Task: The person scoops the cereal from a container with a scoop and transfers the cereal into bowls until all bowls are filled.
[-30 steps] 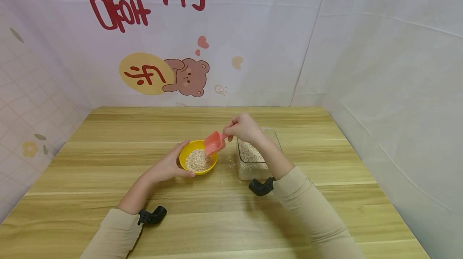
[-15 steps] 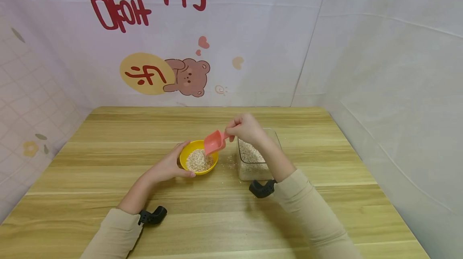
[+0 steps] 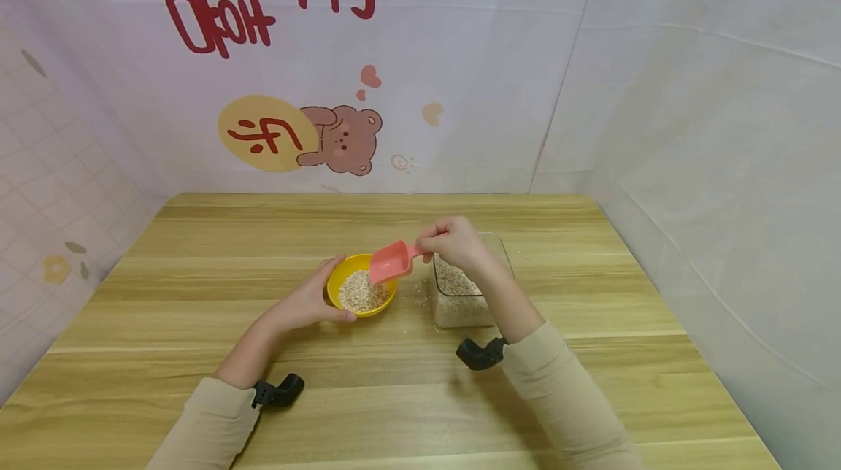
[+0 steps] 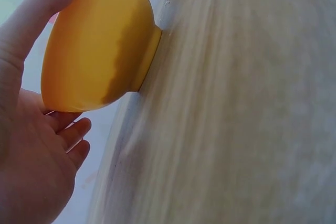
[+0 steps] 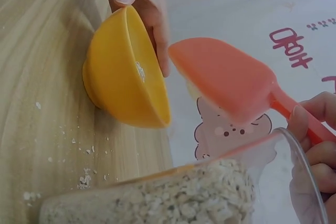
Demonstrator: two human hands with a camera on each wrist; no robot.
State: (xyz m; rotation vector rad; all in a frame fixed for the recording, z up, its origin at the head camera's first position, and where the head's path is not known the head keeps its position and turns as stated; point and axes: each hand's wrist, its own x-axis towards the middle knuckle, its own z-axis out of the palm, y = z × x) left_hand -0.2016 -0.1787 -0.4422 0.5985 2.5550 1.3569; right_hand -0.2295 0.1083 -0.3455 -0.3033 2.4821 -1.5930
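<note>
My left hand (image 3: 307, 302) grips a yellow bowl (image 3: 355, 263) by its side, thumb at the near rim and fingers round the far side. Pale oat flakes (image 3: 358, 293) lie in the bottom of the bowl. A pink scoop (image 3: 390, 264) is held by its handle in my right hand (image 3: 458, 244), its head over the bowl's right rim. In the head view no flakes show inside the scoop. From the right wrist, the scoop's pink underside stands apart from the bowl (image 5: 110, 72). In the left wrist view the bowl's foot sits right at the tabletop.
A clear square container (image 3: 460, 315) with oat flakes stands right of the bowl, under my right forearm. Spilled flakes (image 3: 418, 296) lie on the wooden table (image 3: 368, 397) between the two. A printed cloth backdrop (image 3: 486, 90) rises behind the table's back edge.
My right hand has shifted slightly right and toward me, and the scoop lies flatter. My left hand and the bowl have stayed in place.
</note>
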